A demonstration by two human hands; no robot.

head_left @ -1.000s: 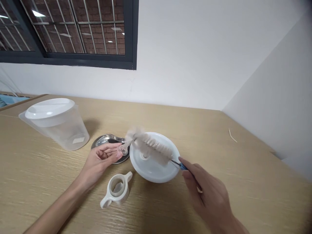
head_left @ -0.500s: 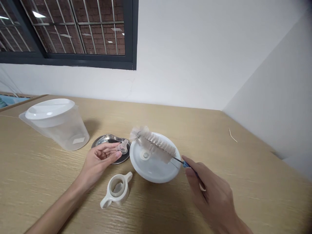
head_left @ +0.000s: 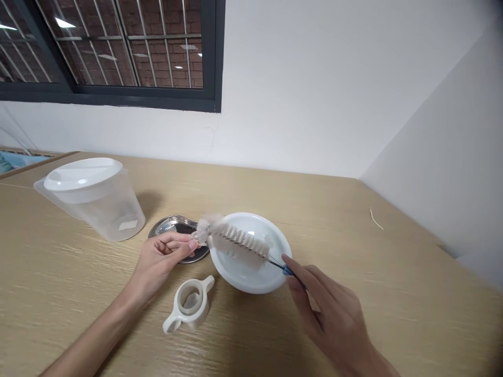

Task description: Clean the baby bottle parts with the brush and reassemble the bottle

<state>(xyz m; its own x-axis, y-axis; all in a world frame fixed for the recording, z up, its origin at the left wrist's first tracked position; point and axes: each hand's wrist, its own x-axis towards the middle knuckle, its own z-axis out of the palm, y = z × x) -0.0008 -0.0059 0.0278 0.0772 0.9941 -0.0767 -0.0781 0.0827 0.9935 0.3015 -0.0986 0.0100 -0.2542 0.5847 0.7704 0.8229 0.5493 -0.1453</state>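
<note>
Seemingly mid-scrub, your right hand [head_left: 330, 314], at the lower right of the frame, pinched the blue handle end of a bottle brush [head_left: 236, 241], its white bristles lying across the frame's centre and its tuft tip meeting the small clear teat [head_left: 195, 242] that your left hand [head_left: 163, 259] gripped between thumb and fingertips. The teat was mostly hidden by fingers and bristles, so whether the brush had entered it could not be told. Under the brush sat a white round lid [head_left: 251, 275], flat on the wooden table [head_left: 393, 293]. Just behind your left hand, a small steel dish [head_left: 173, 226] rested on the table, partly covered by the fingers. Toward the bottom centre, a white two-handled collar ring [head_left: 188, 306] lay untouched, apart from both hands. At the upper left of the frame stood a clear plastic jug [head_left: 94, 201] with a white cover, well away from the work. As a judgement, cleaning of the teat was under way and unfinished, while the collar ring and round lid had yet to meet the brush; no water or suds showed anywhere.
</note>
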